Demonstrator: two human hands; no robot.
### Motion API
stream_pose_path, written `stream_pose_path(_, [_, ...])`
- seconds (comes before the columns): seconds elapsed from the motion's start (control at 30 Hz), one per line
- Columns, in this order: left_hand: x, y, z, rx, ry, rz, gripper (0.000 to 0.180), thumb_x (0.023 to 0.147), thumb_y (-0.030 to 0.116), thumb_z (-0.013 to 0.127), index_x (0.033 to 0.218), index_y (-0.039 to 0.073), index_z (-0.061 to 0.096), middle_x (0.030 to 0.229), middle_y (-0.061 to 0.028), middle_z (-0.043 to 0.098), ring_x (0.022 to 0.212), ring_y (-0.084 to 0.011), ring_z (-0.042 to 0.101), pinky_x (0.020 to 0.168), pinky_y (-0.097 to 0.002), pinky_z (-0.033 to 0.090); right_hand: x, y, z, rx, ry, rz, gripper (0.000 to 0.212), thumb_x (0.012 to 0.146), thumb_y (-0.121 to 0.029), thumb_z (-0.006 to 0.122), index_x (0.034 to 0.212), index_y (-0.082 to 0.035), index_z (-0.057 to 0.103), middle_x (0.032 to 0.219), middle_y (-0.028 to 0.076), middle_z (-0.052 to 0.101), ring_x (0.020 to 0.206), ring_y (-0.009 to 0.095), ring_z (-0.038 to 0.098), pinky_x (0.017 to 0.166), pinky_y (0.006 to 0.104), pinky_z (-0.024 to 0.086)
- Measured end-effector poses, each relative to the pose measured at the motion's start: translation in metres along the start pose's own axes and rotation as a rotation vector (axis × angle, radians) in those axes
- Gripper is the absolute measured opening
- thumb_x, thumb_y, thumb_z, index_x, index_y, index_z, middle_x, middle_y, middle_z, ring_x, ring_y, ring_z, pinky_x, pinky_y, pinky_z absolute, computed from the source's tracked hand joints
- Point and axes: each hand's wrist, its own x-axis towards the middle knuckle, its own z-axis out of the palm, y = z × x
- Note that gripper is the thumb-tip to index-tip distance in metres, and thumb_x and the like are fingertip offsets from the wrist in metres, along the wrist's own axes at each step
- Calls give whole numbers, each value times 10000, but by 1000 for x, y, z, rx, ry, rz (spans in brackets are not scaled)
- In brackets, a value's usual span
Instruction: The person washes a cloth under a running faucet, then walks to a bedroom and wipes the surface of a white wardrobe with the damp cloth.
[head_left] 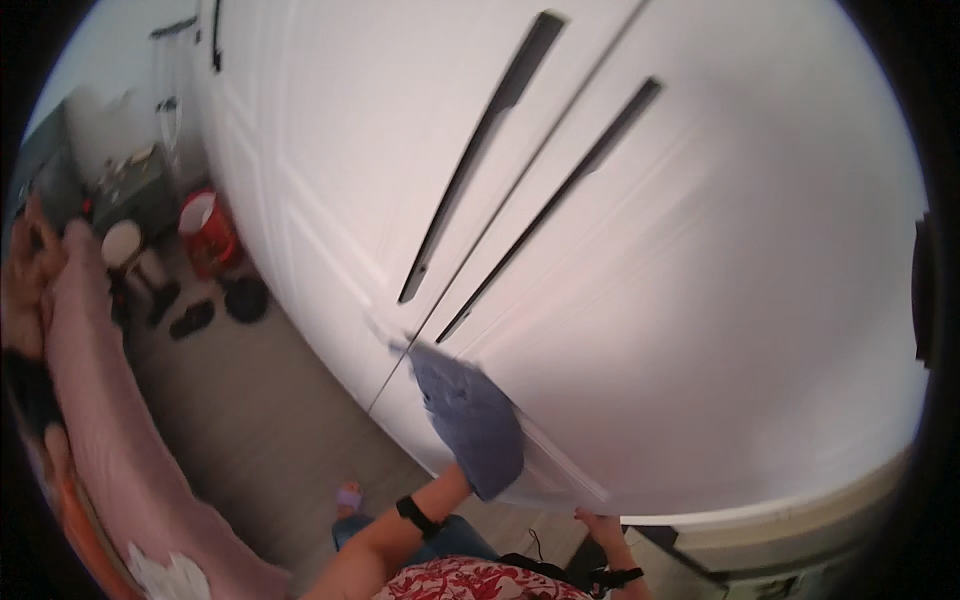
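Note:
A blue-grey cloth [462, 408] covers my left hand [478, 478], which holds it against a white wardrobe door [700, 300]. The cloth lies across the lower part of the door, just below two long black handles [560, 205]; its top corner is blurred. Under the cloth the fingers of this hand are hidden. Lower down on the right, my right hand [598, 524] is at the bottom edge of the white door, its fingers partly showing and apart, with nothing seen in them. Both wrists wear black bands.
On the left, another person's legs [35, 270] rest beside a pink-covered bed [130, 420]. Beyond stand a red bucket [208, 232], dark slippers [192, 320], a stool [122, 244] and a crutch [168, 100]. A pale ledge [820, 535] runs at lower right.

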Motion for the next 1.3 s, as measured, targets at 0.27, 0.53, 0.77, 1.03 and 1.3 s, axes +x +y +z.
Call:
stream_pose_path(0.27, [37, 178, 4, 519, 10, 665, 491, 775, 348, 522, 1232, 198, 423, 1339, -169, 352, 1185, -401, 341, 953, -521, 253, -78, -8, 44, -98, 226, -4, 938, 818, -119, 657, 1416, -69, -64, 1116, 224, 544, 768, 189, 611, 644, 315, 515])
stream_pose_path(0.53, [121, 455, 106, 805, 131, 1416, 504, 734, 374, 558, 1206, 228, 456, 1343, -182, 341, 1182, -436, 328, 932, -564, 248, -120, -12, 66, 62, 361, -58, 983, 809, -121, 663, 1421, -110, -105, 1099, 218, 545, 738, 178, 594, 672, 307, 506])
stream_pose_path(0.77, [93, 362, 54, 1041, 89, 1319, 516, 698, 396, 589, 1182, 253, 485, 1347, -194, 332, 1179, -466, 316, 914, -601, 244, -132, -20, 63, 18, 422, -58, 937, 781, -17, 615, 1433, -132, -47, 1078, 172, 566, 729, 180, 619, 623, 272, 501])
stream_pose_path(1.03, [30, 221, -8, 1177, -46, 1048, 529, 657, 422, 625, 1156, 282, 518, 1351, -208, 321, 1176, -501, 303, 894, -643, 239, -182, 47, 55, 154, 464, -26, 941, 768, 17, 601, 1436, -148, -40, 1029, 150, 568, 719, 186, 612, 625, 278, 506])
stream_pose_path(1.3, [79, 585, 176, 1127, 491, 1663, 542, 615, 447, 661, 1129, 312, 551, 1355, -221, 310, 1173, -536, 290, 873, -686, 234, -198, 76, 57, 266, 585, -57, 908, 777, 23, 568, 1444, -153, -22, 997, 128, 554, 667, 137, 513, 619, 262, 478])
